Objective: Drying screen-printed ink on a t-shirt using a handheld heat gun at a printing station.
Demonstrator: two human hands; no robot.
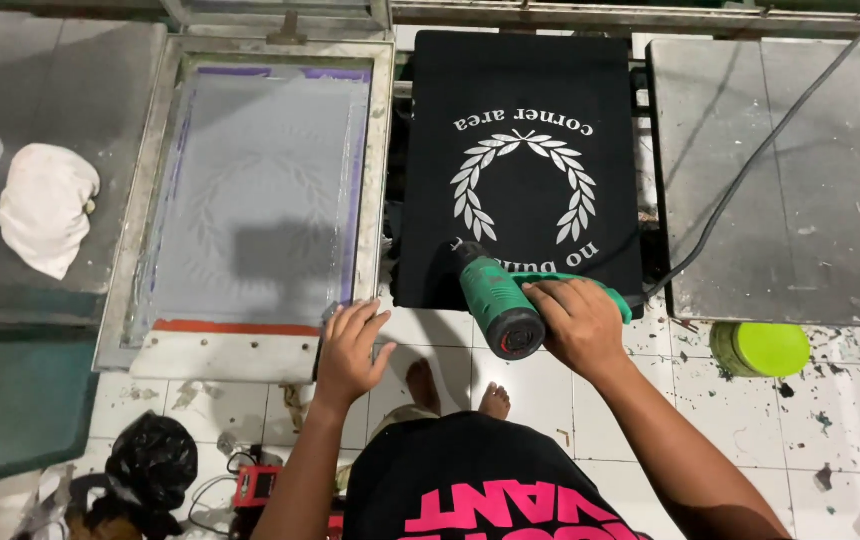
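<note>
A: Where is the heat gun point(498, 300), and which way does it point?

B: It sits just below centre of the frame, over the lower edge of the black garment point(520, 150). Its long axis runs diagonally: the dark nozzle points to the upper left, toward the bottom of the white wreath print point(523, 185), and the round rear cap faces the lower right, toward the camera.

A: How does it look?

B: Green body, black nozzle and black rear cap. A dark cable point(750, 160) leaves the handle and runs to the upper right across a bare metal platen point(800, 230).

A: And the grip?

B: The right hand point(575, 322) is closed around the gun's handle. The left hand point(350, 350) lies flat with fingers spread on the lower right corner of the screen-printing frame point(255, 200); it holds nothing.

A: What holds what?

B: The garment is stretched on its own platen at upper centre, the print upside down to the viewer. The frame, centre left, carries a grey mesh with a faint wreath stencil, purple tape along its edges and a red strip at the bottom. A green tub with a lime lid point(762, 348) stands on the tiled floor point(850, 420) at lower right; its contents are hidden.

A: Farther out?

B: A white rag point(45, 205) lies on a table at the left, and a black plastic bag point(153, 460) at the lower left.
</note>
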